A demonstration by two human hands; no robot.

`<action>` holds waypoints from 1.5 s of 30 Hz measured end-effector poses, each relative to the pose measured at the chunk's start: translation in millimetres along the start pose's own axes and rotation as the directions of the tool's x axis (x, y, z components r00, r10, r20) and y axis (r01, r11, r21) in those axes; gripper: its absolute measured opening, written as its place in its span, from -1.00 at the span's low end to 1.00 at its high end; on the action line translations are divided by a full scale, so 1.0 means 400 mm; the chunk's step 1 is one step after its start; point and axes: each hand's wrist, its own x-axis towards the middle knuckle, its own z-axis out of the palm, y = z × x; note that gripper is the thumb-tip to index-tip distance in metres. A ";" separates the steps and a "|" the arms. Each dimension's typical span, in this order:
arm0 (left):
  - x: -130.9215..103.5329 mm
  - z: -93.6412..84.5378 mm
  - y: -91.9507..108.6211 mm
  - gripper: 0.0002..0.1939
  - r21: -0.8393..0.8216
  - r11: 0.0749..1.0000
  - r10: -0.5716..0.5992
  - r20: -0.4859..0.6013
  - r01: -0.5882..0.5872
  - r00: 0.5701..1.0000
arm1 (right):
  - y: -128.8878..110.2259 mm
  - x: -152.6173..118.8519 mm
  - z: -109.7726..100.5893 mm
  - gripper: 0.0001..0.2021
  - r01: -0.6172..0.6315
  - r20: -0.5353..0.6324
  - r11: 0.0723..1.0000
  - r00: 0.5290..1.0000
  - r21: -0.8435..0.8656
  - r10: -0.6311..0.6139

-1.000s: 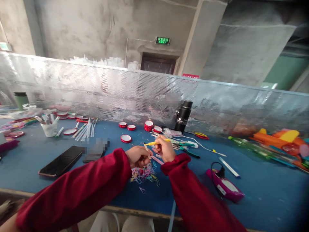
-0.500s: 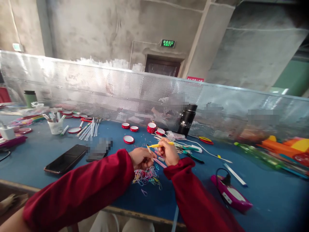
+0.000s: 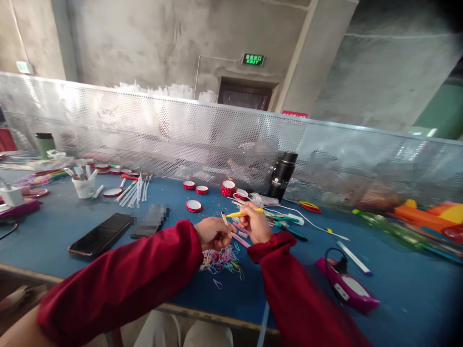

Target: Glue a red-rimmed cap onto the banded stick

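Observation:
My left hand (image 3: 212, 233) is closed on a pale, flat wooden stick (image 3: 225, 220), which stands up from the fingers and has a dark upper end. In my right hand (image 3: 256, 225) is a yellow pen (image 3: 237, 214), held between thumb and fingers and pointing left. Its tip is close to the upper part of the stick; whether they touch I cannot tell. Below my hands lies a loose heap of colourful rubber bands (image 3: 222, 260). Pink strips (image 3: 240, 240) lie between the two hands on the blue table.
Left are a phone (image 3: 103, 233), a dark flat device (image 3: 151, 220) and a white cup of pens (image 3: 84, 187). Red tape rolls (image 3: 194, 206) and a black bottle (image 3: 282, 177) stand behind. Pliers (image 3: 289, 230) and a purple power strip (image 3: 349, 285) lie right.
The yellow pen's tip has drawn slightly right, away from the stick's top end. The stick now shows more clearly in my left hand. The whole view has shifted a little.

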 end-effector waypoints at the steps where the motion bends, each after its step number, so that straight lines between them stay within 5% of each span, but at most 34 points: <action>1: -0.001 0.000 0.001 -0.81 0.001 1.000 0.005 -0.001 -0.005 1.000 | 0.000 0.001 -0.001 -0.86 0.002 -0.003 1.000 1.000 -0.001 -0.002; 45: -0.010 0.002 -0.004 -0.85 0.078 0.996 0.051 -0.016 -0.050 0.999 | -0.010 -0.004 0.014 -0.86 0.071 -0.001 0.997 0.997 0.042 -0.071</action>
